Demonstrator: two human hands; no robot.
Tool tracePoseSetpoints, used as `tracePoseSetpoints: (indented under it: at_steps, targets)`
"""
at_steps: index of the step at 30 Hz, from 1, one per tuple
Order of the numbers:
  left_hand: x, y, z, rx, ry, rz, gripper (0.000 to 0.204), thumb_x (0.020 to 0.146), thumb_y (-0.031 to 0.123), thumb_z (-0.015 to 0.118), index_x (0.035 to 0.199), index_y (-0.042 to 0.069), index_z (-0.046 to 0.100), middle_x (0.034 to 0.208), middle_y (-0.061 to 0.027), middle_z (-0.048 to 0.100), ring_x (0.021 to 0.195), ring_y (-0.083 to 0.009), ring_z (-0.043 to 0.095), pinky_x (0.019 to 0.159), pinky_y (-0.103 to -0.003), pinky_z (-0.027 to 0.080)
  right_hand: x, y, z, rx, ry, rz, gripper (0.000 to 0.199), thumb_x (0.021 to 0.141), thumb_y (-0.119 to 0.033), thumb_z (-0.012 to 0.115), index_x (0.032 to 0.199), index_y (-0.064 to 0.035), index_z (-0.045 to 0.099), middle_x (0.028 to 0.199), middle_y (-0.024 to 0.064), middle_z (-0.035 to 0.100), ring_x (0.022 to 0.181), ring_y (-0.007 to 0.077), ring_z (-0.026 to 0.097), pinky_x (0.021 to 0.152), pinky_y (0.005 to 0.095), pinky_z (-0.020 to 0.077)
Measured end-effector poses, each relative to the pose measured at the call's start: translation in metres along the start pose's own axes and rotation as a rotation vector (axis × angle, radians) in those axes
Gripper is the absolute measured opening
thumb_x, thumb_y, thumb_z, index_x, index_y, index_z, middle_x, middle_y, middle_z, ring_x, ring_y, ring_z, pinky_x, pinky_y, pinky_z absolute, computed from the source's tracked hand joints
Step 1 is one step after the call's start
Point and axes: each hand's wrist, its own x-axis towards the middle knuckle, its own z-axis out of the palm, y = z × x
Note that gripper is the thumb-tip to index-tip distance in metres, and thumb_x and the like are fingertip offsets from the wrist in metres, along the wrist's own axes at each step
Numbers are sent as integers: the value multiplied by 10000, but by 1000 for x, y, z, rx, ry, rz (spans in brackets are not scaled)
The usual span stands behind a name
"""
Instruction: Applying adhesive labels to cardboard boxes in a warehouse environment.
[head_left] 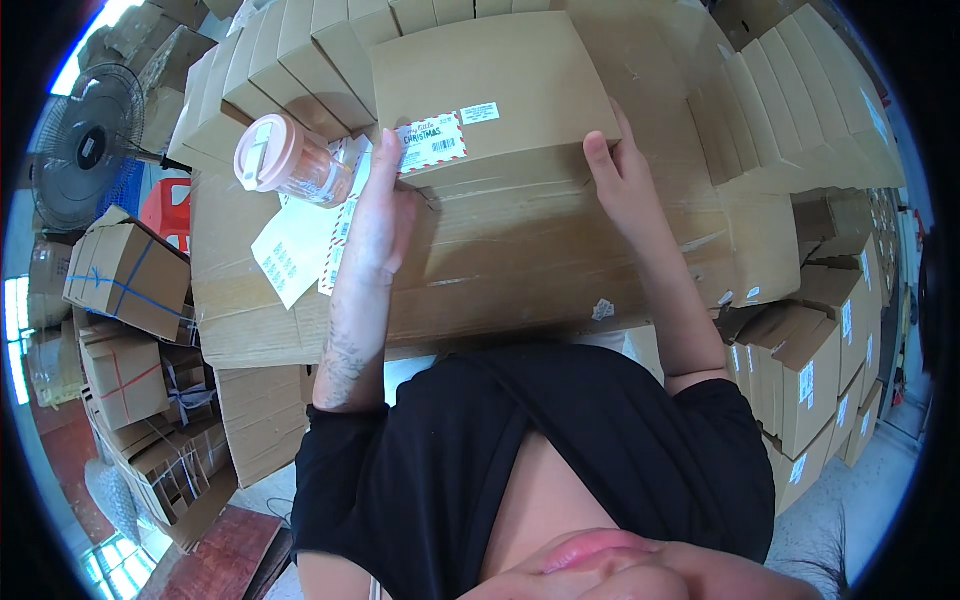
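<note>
Between my two hands is a brown cardboard box, raised over the cardboard-covered table and casting a shadow on it. A white label with a red-striped border and a smaller white sticker are on its face. My left hand grips the box's left end, thumb up beside the bordered label. At the right end, my right hand holds it with the thumb on the near side; the other fingers are partly hidden. Left of my left hand stands a clear cup with a pink lid, close to sheets of labels.
Rows of similar boxes line the table's back left and right side. Stacked labelled boxes stand on the floor at right. A fan, a red container and tied cardboard bundles are at left.
</note>
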Motion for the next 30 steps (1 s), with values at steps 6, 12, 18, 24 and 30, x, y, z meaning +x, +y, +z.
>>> tracePoseSetpoints:
  at_steps: [6,12,18,24,30]
  targets:
    - [8,-2,-4,66,-3,100,459,1034,430,491,1253,37,576,1295,-89,591,1258,-175,487,1146,-395,256,-2,-1,-7,45,-62,-22,815,992,-579,473,1545,-34,227,721,10,500,640,103,442,627,264,398]
    - [15,1,-1,108,-13,77,436,1046,423,464,1198,42,610,1212,-80,632,1211,-160,512,1096,-353,316,0,-6,-6,108,-4,-98,780,1021,-543,437,1546,-12,211,970,56,586,815,105,490,773,254,420]
    - [16,5,4,93,-7,29,457,1049,441,447,1197,39,606,1235,-83,619,1219,-156,502,1107,-352,295,-2,-12,-2,220,9,-91,755,1025,-508,458,1546,-14,223,1229,117,580,1083,144,521,992,277,384]
    - [22,-2,1,126,26,93,496,1039,457,459,1223,16,591,1256,-105,626,1216,-206,541,1111,-387,330,0,-14,-5,266,5,39,726,1026,-452,498,1548,-26,228,1316,123,550,1175,166,515,1047,295,360]
    - [17,-1,8,-5,52,37,547,1046,497,391,1251,22,569,1296,-107,605,1251,-208,518,1124,-399,320,-3,-14,2,449,10,91,724,1021,-443,511,1548,-31,234,1380,123,495,1252,195,452,1100,332,304]
